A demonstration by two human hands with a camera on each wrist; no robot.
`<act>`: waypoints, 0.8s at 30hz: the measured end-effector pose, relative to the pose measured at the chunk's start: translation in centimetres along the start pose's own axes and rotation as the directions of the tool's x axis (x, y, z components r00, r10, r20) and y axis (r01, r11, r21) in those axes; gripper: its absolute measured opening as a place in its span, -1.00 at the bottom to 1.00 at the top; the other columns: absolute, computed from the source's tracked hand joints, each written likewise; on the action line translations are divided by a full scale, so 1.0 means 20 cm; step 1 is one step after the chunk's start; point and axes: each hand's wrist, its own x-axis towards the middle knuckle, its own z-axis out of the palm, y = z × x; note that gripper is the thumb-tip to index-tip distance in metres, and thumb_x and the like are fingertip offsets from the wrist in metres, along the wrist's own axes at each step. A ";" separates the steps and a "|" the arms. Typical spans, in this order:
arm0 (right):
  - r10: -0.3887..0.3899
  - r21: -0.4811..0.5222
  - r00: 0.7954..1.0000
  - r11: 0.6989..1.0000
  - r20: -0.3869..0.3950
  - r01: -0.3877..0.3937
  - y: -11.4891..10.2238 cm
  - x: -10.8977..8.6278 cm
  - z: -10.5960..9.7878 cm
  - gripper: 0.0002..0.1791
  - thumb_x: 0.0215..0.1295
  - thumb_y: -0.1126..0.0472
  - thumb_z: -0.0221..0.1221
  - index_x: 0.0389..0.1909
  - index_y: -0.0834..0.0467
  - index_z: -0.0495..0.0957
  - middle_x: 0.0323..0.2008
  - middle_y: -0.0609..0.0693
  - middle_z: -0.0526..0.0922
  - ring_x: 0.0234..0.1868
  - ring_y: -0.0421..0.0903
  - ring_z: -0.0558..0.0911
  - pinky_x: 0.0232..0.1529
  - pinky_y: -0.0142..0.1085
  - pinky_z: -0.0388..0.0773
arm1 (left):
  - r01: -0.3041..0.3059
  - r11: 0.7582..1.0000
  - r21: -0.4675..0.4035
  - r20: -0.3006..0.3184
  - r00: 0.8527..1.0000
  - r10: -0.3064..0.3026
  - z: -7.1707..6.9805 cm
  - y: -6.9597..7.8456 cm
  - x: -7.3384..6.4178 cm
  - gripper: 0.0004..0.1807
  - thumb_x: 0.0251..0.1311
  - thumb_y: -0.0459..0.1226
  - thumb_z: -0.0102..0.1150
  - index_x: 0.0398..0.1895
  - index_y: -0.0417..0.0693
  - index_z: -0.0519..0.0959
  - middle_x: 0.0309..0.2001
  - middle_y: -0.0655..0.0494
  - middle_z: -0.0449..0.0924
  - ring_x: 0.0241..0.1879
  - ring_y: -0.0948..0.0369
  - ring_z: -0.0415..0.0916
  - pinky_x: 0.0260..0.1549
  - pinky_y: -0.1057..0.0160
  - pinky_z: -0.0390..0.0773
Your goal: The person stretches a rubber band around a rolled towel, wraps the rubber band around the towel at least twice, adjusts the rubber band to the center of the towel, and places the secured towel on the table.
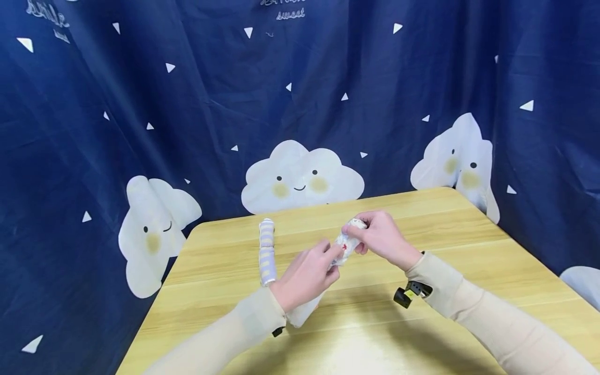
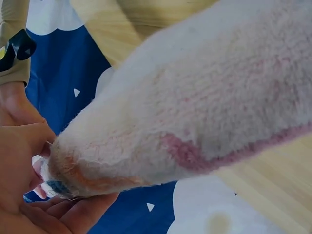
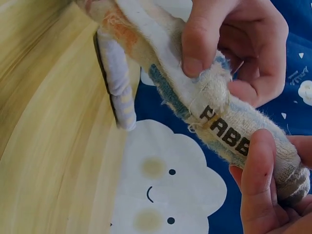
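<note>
Both hands hold one long, folded white towel (image 1: 346, 246) above the table, with printed patches and dark letters on it in the right wrist view. My right hand (image 1: 386, 239) pinches its far end between thumb and fingers. My left hand (image 1: 309, 273) grips it a little lower, and the rest of the towel (image 2: 195, 97) hangs down past that hand. Behind the left hand, a lavender and cream striped cloth roll (image 1: 267, 255) lies lengthwise on the table, narrowed partway along. Its near end is partly hidden by the left hand.
The wooden table (image 1: 422, 229) has rounded far corners. A dark blue curtain (image 1: 211, 104) with white clouds and triangles hangs close behind it and along its sides. A black strap device (image 1: 412, 292) sits on the right wrist.
</note>
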 end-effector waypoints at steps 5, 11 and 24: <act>0.047 0.032 0.999 0.998 0.020 -0.047 0.00 0.01 -0.01 -0.78 0.26 0.15 0.34 -0.36 0.27 0.70 -0.55 0.05 0.69 -0.67 -0.08 0.61 -0.59 -0.27 0.62 | -0.059 0.998 0.006 -0.034 0.998 0.059 0.02 -0.01 -0.02 -0.84 0.16 -0.34 0.21 -0.34 0.01 0.41 -0.40 0.20 0.32 -0.62 0.39 0.20 -0.66 0.56 0.18; 0.081 0.117 0.994 0.989 0.074 -0.090 0.02 0.02 -0.03 -0.72 0.26 0.17 0.34 -0.31 0.37 0.67 -0.54 0.05 0.69 -0.68 -0.14 0.58 -0.61 -0.36 0.57 | -0.093 0.995 -0.041 -0.049 0.995 0.091 0.03 -0.02 -0.06 -0.85 0.16 -0.35 0.20 -0.40 0.02 0.42 -0.35 0.21 0.37 -0.55 0.41 0.25 -0.58 0.60 0.24; 0.079 0.186 0.992 0.978 0.100 -0.097 0.01 0.02 -0.09 -0.65 0.32 0.09 0.29 -0.18 0.36 0.64 -0.45 0.02 0.70 -0.61 -0.16 0.56 -0.52 -0.37 0.56 | 0.107 0.940 -0.325 0.004 0.994 -0.112 0.00 -0.05 -0.06 -0.70 0.21 -0.14 0.33 -0.25 0.05 0.36 -0.34 0.27 0.38 -0.49 0.37 0.36 -0.58 0.51 0.41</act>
